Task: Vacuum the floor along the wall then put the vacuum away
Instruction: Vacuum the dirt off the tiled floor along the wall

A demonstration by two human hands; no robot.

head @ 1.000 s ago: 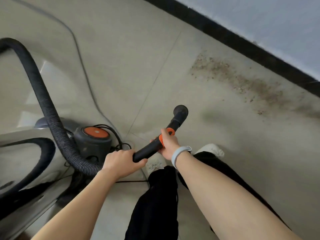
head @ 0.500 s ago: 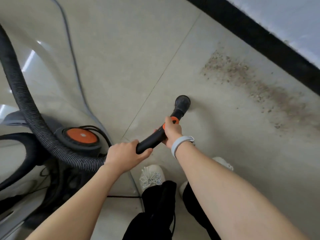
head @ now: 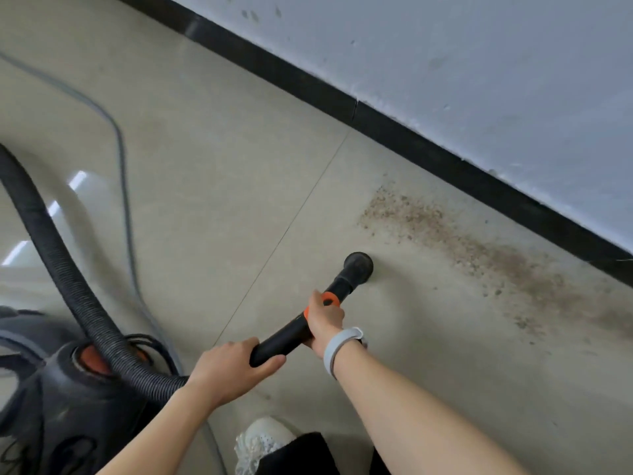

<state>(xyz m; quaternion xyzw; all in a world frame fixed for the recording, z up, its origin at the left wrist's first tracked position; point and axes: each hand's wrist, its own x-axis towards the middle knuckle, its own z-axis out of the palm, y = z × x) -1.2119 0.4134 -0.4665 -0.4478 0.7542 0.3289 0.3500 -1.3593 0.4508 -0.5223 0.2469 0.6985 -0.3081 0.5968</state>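
Observation:
A black vacuum wand point(head: 284, 339) with an orange collar ends in a round nozzle point(head: 358, 265) that is down at the beige tiled floor. My left hand point(head: 229, 368) grips the wand's rear end where the ribbed black hose point(head: 58, 255) joins. My right hand point(head: 325, 320) grips the wand at the orange collar and wears a pale wristband. A brown streak of dirt point(head: 462, 248) lies along the black baseboard point(head: 411, 142), just right of the nozzle. The dark canister vacuum point(head: 68, 399) with an orange top sits at lower left.
A grey cable point(head: 123, 180) trails over the floor at left. A white shoe point(head: 263, 440) and black trouser legs show at the bottom. The pale wall point(head: 479, 63) rises above the baseboard at upper right.
The view has swung toward the wall. The nozzle has moved closer to the dirt streak. Both hands keep their grip on the wand.

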